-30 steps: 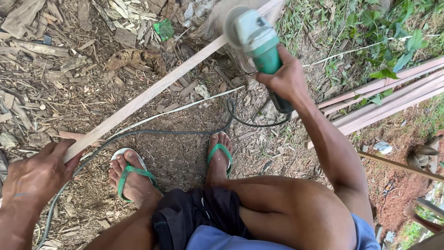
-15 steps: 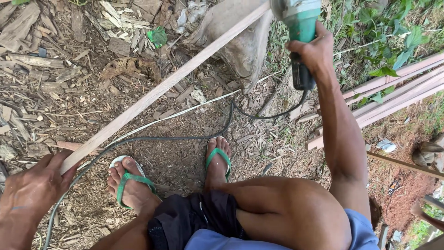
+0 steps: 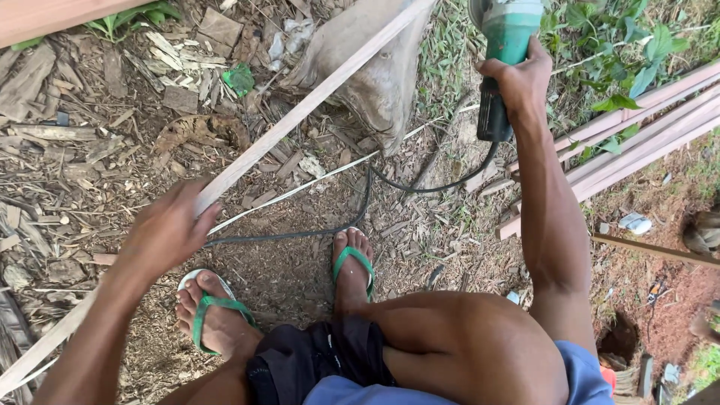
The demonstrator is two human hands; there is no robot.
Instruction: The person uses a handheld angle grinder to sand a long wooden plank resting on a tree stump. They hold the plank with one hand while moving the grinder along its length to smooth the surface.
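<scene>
Left hand (image 3: 169, 232) grip wraps the long wooden strip (image 3: 300, 112) — right hand (image 3: 517, 79) clasps the green grinder (image 3: 506, 37).

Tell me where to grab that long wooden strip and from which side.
Take the wooden strip on its near stretch, where the left hand already lies, coming from above. It is thin, narrow and runs diagonally towards the grinder in the right hand, so fingers can wrap its edges there, well away from the tool.
</scene>
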